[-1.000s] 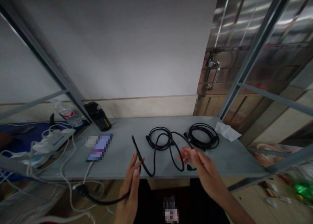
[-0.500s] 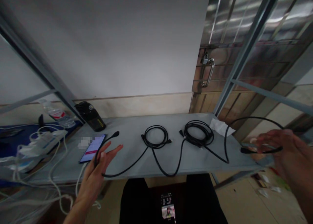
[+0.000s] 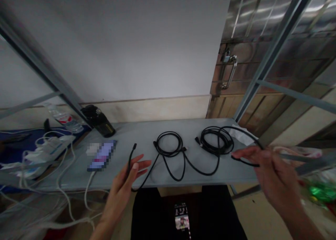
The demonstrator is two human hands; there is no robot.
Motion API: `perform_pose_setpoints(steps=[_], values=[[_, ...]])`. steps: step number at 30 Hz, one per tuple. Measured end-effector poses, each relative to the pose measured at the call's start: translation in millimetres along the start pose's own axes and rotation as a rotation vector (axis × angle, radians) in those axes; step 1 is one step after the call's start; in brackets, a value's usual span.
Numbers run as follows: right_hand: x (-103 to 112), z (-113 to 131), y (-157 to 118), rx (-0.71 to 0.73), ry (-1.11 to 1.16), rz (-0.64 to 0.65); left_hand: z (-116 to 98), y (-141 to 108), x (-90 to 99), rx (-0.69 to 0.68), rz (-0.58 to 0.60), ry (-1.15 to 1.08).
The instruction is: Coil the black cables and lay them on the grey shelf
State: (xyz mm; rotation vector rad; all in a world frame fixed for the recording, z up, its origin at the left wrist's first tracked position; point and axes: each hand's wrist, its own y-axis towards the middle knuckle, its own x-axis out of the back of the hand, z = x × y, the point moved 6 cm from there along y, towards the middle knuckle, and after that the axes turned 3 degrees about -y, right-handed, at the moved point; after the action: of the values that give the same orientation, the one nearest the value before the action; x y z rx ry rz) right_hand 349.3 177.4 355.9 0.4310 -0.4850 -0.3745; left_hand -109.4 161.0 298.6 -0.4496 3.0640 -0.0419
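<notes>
My left hand (image 3: 128,177), near the table's front edge, has a black cable (image 3: 130,161) between thumb and palm, its fingers partly stretched. The cable's small plug (image 3: 134,146) points up beyond the hand. My right hand (image 3: 275,170) pinches the same cable toward its other end, whose tip (image 3: 232,156) points left. Between the hands the cable sags in bends over the table and arches across the right coil. Two coiled black cables lie flat on the table: a smaller coil (image 3: 168,155) in the middle and a thicker coil (image 3: 206,145) to its right.
A grey table (image 3: 136,131) stands against the wall. At left are a phone (image 3: 102,157) with a white cord, a dark bottle (image 3: 102,122), a clear water bottle (image 3: 67,120) and white power strips (image 3: 47,152). Crumpled tissue (image 3: 244,136) lies at right. Metal posts frame both sides.
Both hands have moved inward, the left to the right and the right to the left. The cable between them hangs in looser bends, and its right arch now crosses the thicker coil.
</notes>
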Motion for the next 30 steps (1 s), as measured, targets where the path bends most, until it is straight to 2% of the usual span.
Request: perform_pose_setpoints(steps=[3, 5, 7, 10, 15, 20, 22, 26, 30], values=[[-59, 38, -24, 0.118, 0.15, 0.283, 16, -14, -30.9, 0.134, 0.093, -0.098], [-93, 63, -38, 0.224, 0.24, 0.44, 29, -20, -46.4, 0.212, 0.107, -0.205], [-119, 81, -49, 0.29, 0.32, 0.557, 40, -23, -56.9, 0.272, 0.098, -0.295], [-143, 94, -56, 0.314, 0.377, 0.662, 46, -22, -66.8, 0.316, 0.114, -0.376], [-161, 96, -57, 0.349, 0.29, 0.731, 28, -14, -69.5, 0.287, 0.072, -0.497], [-175, 91, -63, 0.52, -0.018, 0.685, 2, -15, -88.3, 0.246, 0.151, -0.586], [-179, 90, -64, 0.564, -0.086, 0.643, -7, -15, -96.6, 0.229, 0.143, -0.613], [-179, 94, -62, 0.643, -0.132, 0.567, -29, -15, -110.2, 0.163, 0.101, -0.681], [-173, 100, -63, 0.648, -0.006, 0.561, -54, -16, -127.4, 0.158, 0.213, -0.798]])
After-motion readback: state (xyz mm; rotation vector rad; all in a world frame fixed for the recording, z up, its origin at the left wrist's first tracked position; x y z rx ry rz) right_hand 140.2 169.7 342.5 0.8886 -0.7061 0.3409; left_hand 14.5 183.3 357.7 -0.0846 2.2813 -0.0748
